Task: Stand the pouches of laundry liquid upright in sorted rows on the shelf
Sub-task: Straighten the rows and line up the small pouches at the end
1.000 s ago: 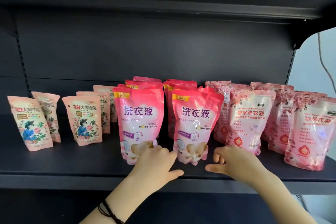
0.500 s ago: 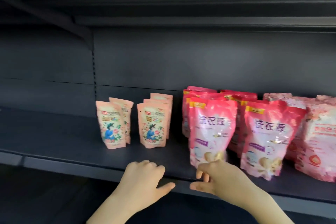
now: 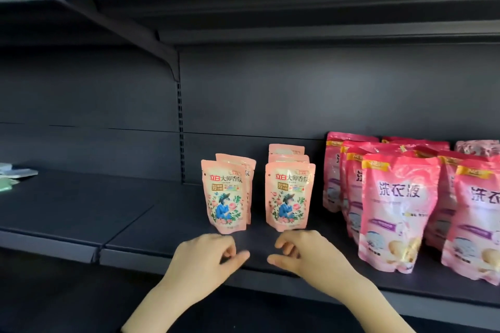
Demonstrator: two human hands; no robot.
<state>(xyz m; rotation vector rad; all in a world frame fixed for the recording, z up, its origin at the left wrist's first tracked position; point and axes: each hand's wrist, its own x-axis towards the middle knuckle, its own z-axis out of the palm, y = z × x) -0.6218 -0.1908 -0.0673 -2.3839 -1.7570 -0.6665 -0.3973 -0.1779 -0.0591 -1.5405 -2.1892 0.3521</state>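
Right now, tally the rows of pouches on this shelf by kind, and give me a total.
Small peach pouches: 2 rows
Bright pink pouches: 2 rows
Pale rose pouches: 1 row, cut off by the right edge of the picture
Total: 5 rows in view
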